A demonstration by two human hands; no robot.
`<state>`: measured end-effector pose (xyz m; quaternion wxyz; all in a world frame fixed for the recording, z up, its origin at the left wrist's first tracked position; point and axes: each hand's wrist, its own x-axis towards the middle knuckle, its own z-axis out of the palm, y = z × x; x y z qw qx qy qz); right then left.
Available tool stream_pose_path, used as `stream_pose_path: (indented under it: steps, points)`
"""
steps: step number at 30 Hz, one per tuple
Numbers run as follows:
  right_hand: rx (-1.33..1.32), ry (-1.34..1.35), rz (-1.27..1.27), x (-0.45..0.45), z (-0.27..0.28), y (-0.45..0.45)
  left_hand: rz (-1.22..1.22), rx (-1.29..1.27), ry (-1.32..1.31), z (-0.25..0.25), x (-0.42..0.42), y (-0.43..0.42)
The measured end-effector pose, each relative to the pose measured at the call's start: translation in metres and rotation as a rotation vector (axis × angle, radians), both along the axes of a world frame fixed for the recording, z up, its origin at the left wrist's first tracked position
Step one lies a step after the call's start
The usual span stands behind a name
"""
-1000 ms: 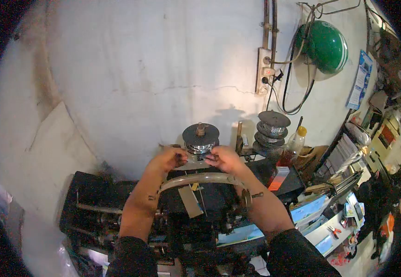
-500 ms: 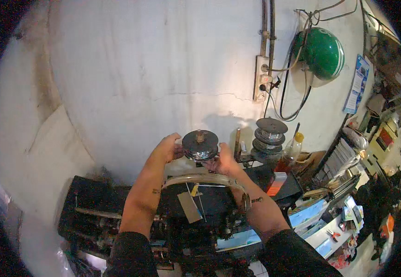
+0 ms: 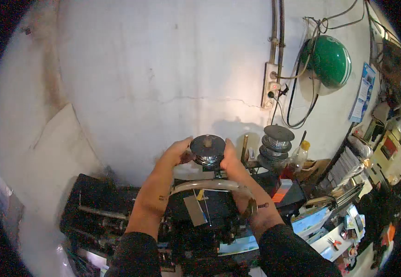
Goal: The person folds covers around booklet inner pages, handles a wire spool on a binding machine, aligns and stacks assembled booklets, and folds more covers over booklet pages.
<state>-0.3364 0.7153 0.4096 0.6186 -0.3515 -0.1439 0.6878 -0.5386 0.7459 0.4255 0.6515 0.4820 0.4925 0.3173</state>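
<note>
A wire spool (image 3: 208, 147) with a black top flange and shiny silver wire stands at the back of a dark machine. A short post pokes up through its centre. My left hand (image 3: 180, 152) is closed against the spool's left side. From the right, my right hand (image 3: 229, 154) presses on the opposite side, its fingertips largely hidden behind the spool. Below the spool, a pale curved tube (image 3: 205, 185) arches between my forearms. Under the tube lies a grey-brown card (image 3: 195, 211) on the black machine surface (image 3: 221, 210).
Right of my hands stand a bare wooden rod (image 3: 244, 147), stacked wire spools (image 3: 276, 144), a yellow-capped bottle (image 3: 300, 155) and an orange-and-white box (image 3: 281, 190). A power strip (image 3: 268, 87) and a green helmet (image 3: 332, 62) hang on the wall. Papers and books (image 3: 343, 168) fill the right.
My right hand has risen from the spool's lower front to its right side. My left hand has closed in on the left side. The whole view has shifted slightly.
</note>
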Motion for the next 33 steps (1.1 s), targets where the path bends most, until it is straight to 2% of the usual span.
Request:
stream_pose_path:
  steps: [5,7,8,10,11,13,14,16,19,21,23,25,27,29,31,33]
  points:
    - [0.050,-0.123,-0.036,0.003,-0.012,-0.021,0.101,0.020,0.127,0.013,0.009,0.017]
    - [0.172,-0.358,0.099,0.011,-0.019,-0.026,0.090,0.097,0.264,0.044,0.021,-0.012]
    - [0.213,-0.438,0.140,0.014,-0.017,-0.032,0.082,0.095,0.262,0.039,0.024,-0.008]
    - [-0.018,-0.359,0.057,-0.001,0.018,-0.062,-0.030,0.167,0.340,0.027,0.028,0.022]
    - [0.119,-0.362,0.080,-0.002,0.015,-0.067,-0.038,0.174,0.335,0.015,0.030,0.042]
    - [0.098,-0.273,0.051,-0.005,0.015,-0.067,-0.272,0.180,0.314,-0.001,0.025,0.066]
    - [0.077,-0.188,0.028,-0.008,0.014,-0.066,-0.270,0.178,0.316,-0.004,0.025,0.069]
    - [0.072,-0.179,0.028,-0.009,0.008,-0.056,-0.238,0.268,0.500,0.024,0.033,0.046]
    - [0.011,-0.125,0.035,-0.001,0.002,-0.043,-0.241,0.329,0.574,0.057,0.046,0.016]
    - [-0.030,-0.090,0.067,0.000,0.007,-0.034,-0.279,0.332,0.540,0.042,0.047,0.044]
    - [0.067,-0.142,0.157,0.000,0.007,-0.035,-0.334,0.315,0.516,0.021,0.042,0.068]
    - [0.082,-0.131,0.149,0.001,-0.006,-0.022,-0.480,0.290,0.251,0.010,0.038,0.077]
    - [0.111,-0.113,0.154,0.002,-0.004,-0.016,-0.426,0.285,0.283,0.013,0.038,0.072]
    - [-0.102,0.076,0.176,0.005,0.020,-0.027,-0.371,0.274,0.321,0.013,0.037,0.065]
    - [-0.024,0.041,0.154,0.002,0.003,-0.013,-0.330,0.176,0.252,0.012,0.036,0.062]
    - [0.056,0.018,0.134,0.009,-0.028,0.022,-0.323,0.157,0.293,0.008,0.034,0.068]
